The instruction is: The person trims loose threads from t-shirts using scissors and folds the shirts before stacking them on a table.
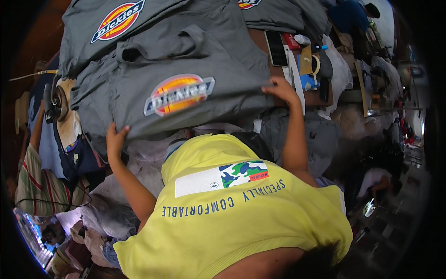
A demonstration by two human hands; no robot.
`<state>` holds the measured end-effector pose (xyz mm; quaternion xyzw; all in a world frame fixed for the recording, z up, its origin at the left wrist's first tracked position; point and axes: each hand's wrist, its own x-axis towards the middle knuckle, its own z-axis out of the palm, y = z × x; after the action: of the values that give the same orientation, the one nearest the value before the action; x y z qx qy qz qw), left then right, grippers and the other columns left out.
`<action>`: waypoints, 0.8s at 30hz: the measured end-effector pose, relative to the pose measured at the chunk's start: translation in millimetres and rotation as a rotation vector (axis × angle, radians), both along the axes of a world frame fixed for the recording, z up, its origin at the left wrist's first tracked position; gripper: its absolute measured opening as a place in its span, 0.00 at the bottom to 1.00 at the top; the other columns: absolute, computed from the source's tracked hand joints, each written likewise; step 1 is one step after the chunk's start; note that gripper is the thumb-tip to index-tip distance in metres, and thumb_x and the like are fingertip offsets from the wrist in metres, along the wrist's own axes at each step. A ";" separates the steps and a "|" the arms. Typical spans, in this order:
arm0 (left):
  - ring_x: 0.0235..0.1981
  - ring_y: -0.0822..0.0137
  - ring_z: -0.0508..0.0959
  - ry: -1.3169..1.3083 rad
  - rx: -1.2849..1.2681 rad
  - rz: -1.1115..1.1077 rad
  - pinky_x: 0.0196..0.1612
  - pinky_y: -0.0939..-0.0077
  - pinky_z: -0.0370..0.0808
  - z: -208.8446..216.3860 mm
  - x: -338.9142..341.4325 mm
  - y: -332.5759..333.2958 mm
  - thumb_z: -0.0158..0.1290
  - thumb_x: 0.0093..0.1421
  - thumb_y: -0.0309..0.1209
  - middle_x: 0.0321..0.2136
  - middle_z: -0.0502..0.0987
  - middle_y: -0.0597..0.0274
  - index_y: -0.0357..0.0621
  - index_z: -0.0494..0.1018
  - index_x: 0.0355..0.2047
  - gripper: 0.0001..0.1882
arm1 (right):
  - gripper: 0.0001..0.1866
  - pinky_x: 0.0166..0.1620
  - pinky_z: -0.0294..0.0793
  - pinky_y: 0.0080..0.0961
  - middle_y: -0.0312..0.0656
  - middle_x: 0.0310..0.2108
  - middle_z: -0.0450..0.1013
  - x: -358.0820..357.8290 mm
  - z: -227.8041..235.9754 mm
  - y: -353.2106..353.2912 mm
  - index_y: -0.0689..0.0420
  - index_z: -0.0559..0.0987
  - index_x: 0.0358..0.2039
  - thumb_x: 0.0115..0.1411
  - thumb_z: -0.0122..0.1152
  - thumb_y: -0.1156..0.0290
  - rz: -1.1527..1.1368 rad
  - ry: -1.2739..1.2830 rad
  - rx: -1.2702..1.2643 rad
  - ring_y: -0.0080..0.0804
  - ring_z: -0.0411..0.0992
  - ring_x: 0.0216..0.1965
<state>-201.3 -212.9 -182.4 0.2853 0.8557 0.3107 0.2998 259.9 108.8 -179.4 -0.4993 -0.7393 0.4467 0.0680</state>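
A grey cloth apron with a strap loop at its far end and a colourful oval badge lies spread in front of me. The badge is smeared by motion. At the apron's right edge my right hand pinches the cloth. My left hand is closed on the near left edge, its thumb and a finger showing and the rest partly hidden.
More grey garments are stacked beyond. To the right are a phone, a tape roll and a white bottle. An iron stands at left, beside another person's striped sleeve. Another person in blue is at far right.
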 end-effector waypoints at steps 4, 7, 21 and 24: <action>0.34 0.67 0.70 -0.113 -0.195 -0.132 0.39 0.77 0.66 -20.3 -2.6 -35.5 0.58 0.44 0.29 0.32 0.72 0.57 0.30 0.67 0.41 0.23 | 0.15 0.30 0.63 0.17 0.32 0.22 0.69 50.6 -4.9 -33.3 0.59 0.75 0.26 0.41 0.69 0.66 0.112 -0.263 -0.200 0.19 0.65 0.25; 0.28 0.73 0.69 0.013 -0.112 -0.067 0.32 0.81 0.66 -23.1 -5.2 -6.0 0.56 0.49 0.32 0.25 0.71 0.64 0.33 0.68 0.37 0.18 | 0.15 0.32 0.64 0.17 0.34 0.25 0.71 24.9 -5.0 -29.7 0.58 0.76 0.29 0.44 0.65 0.63 0.056 0.016 -0.093 0.20 0.66 0.28; 0.32 0.74 0.70 -0.629 0.624 -0.087 0.36 0.81 0.67 8.3 -5.2 124.5 0.55 0.52 0.38 0.35 0.71 0.68 0.35 0.67 0.38 0.20 | 0.26 0.47 0.64 0.20 0.46 0.40 0.70 -127.0 -2.9 -0.3 0.71 0.66 0.46 0.48 0.61 0.73 -0.141 0.709 -0.470 0.28 0.69 0.41; 0.42 0.64 0.71 -1.562 0.595 0.025 0.46 0.71 0.68 30.1 49.5 73.0 0.47 0.55 0.48 0.44 0.69 0.57 0.36 0.61 0.49 0.30 | 0.32 0.49 0.65 0.22 0.48 0.43 0.69 -67.1 -1.7 -47.2 0.69 0.63 0.48 0.52 0.56 0.56 -0.074 0.950 -0.854 0.29 0.68 0.44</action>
<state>-151.8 -139.9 -152.3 0.0456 0.2869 0.6354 0.7155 192.9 61.6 -181.1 -0.2552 -0.3674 0.8720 0.1988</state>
